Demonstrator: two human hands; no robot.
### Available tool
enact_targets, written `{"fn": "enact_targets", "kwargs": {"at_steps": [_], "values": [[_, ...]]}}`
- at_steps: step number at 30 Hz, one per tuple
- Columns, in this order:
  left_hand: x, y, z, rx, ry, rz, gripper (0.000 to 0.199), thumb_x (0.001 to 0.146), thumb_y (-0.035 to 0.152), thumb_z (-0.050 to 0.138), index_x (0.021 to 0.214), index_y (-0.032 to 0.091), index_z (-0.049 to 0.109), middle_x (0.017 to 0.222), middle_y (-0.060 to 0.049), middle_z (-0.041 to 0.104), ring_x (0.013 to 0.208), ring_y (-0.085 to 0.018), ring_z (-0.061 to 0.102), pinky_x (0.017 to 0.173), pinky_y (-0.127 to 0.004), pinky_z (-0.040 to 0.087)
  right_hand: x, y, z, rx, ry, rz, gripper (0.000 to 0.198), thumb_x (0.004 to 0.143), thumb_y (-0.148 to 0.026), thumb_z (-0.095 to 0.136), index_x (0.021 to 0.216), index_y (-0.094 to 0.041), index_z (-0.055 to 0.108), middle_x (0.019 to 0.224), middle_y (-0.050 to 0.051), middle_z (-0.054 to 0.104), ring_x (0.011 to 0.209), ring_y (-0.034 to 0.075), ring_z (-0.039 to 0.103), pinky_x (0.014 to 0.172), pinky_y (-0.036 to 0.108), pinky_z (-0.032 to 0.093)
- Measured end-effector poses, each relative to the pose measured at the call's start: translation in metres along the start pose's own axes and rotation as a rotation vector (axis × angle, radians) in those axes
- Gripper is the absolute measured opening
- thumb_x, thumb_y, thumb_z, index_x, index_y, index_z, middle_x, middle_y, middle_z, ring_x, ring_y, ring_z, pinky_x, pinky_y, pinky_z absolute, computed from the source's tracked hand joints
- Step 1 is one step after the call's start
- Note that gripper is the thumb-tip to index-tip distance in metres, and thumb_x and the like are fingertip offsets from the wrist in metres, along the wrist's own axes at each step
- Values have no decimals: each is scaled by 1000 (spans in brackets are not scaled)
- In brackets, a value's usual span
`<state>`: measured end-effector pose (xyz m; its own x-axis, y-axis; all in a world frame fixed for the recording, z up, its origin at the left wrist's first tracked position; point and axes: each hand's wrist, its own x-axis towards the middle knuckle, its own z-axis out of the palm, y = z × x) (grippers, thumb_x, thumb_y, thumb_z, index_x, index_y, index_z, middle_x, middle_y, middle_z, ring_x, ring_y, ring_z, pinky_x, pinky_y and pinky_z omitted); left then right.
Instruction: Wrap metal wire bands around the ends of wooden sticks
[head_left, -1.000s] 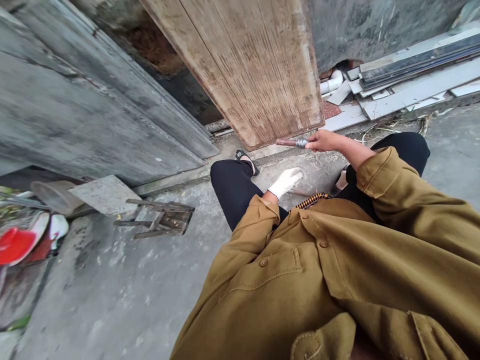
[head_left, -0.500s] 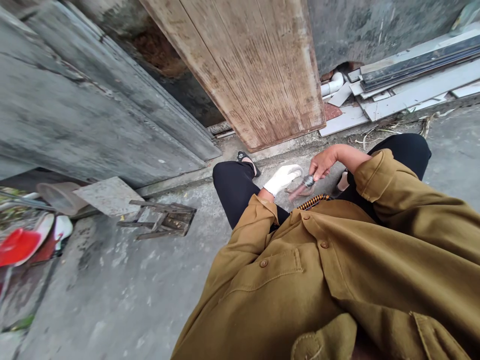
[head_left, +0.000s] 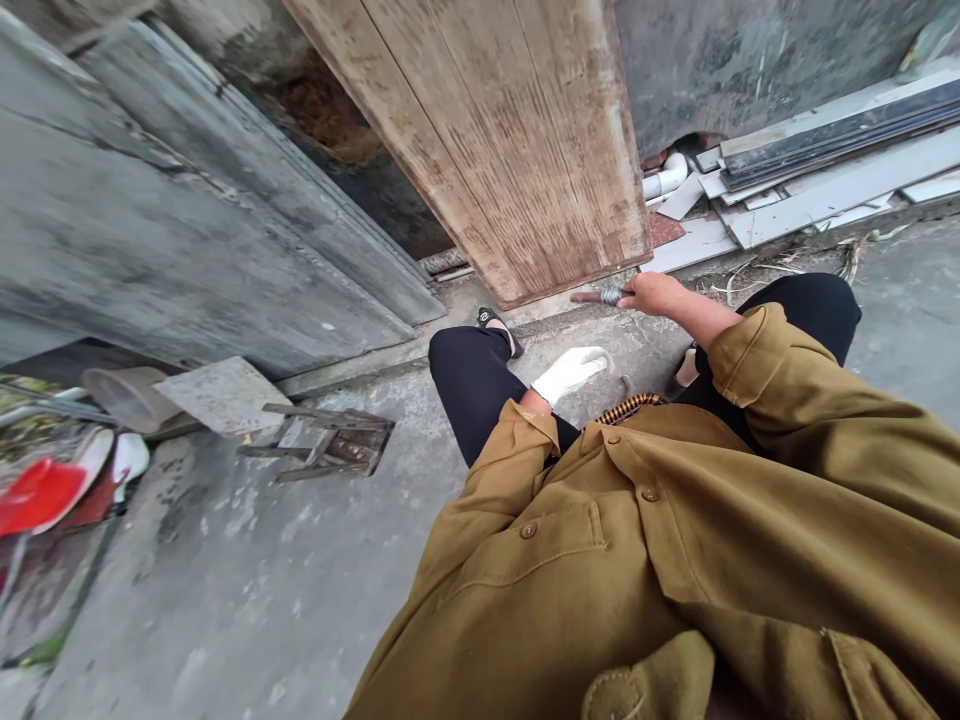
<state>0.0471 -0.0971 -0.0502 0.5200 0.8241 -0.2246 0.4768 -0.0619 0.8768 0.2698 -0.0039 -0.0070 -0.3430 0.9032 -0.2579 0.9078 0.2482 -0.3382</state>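
Note:
My right hand, bare, is closed around a short tool. Its rust-brown end points left, and silvery wire binds it just ahead of my fingers; what kind of tool it is, I cannot tell. Lower and to the left, between my knees, my left hand wears a white glove. Its fingers curl together, and whatever they hold is hidden. A small brownish curved piece shows just right of the glove; I cannot tell whether the two touch. The hands are apart.
A wooden board leans on the wall ahead. Grey panels stand at the left, near a low wooden stool. Tile strips and a white pipe lie at the right. A red object is at far left.
My right hand has moved up and slightly right with the tool, which has swung from pointing down-left beside the glove to pointing left. My gloved left hand has shifted slightly down.

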Motion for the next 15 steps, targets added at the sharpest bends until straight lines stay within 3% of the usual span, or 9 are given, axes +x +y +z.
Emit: {"fn": "enact_targets", "kwargs": {"at_steps": [2,4,6,8,9,11,13,15], "values": [[-1,-3,-5,6,0,21,28,84,39,57,82,13,66,74,-2,62,63,-12,48,58,-24,40,-4,-5,6,-178,-139,-45,34,83,-42,67,101,-15,74,94,13,71,86,22,64,69,28,41],[0,-5,-10,5,24,35,27,83,38,57,81,13,65,74,-2,61,65,-12,49,59,-23,40,-7,-10,14,-245,-440,-154,27,80,-37,70,90,-13,75,79,9,69,74,18,61,64,27,40],[1,-6,-13,-28,75,21,25,80,38,59,80,13,64,74,-2,60,66,-12,50,60,-23,40,-11,-12,17,-149,-777,-294,25,79,-38,72,81,-13,73,62,2,61,59,13,53,59,24,39],[3,-8,-15,-102,138,5,25,78,38,63,80,13,63,74,-2,61,66,-12,51,60,-23,41,-14,-11,12,113,-931,-434,32,77,-45,72,79,-13,71,58,-2,57,54,10,48,57,22,38],[4,-10,-15,-142,166,4,26,78,40,64,81,13,63,74,-3,62,66,-12,51,60,-23,41,-16,-9,7,272,-903,-497,36,76,-50,71,79,-14,70,59,-3,58,54,9,48,57,22,37],[5,-14,-12,-197,197,12,30,80,43,63,82,13,64,72,-4,61,64,-12,52,60,-23,41,-18,-4,-8,567,-647,-568,42,78,-56,68,78,-14,67,64,-2,59,56,8,47,59,22,37],[5,-17,-7,-234,156,28,33,83,45,61,84,12,65,68,-3,59,59,-11,50,57,-22,39,-18,1,-20,718,-331,-508,39,84,-52,63,77,-14,65,64,-1,57,55,8,44,58,22,35],[5,-19,-1,-268,89,50,36,84,47,59,85,11,66,64,-1,56,54,-9,46,53,-21,35,-15,5,-24,708,-110,-365,35,89,-46,57,80,-13,65,64,0,57,55,8,44,57,22,34]]}}
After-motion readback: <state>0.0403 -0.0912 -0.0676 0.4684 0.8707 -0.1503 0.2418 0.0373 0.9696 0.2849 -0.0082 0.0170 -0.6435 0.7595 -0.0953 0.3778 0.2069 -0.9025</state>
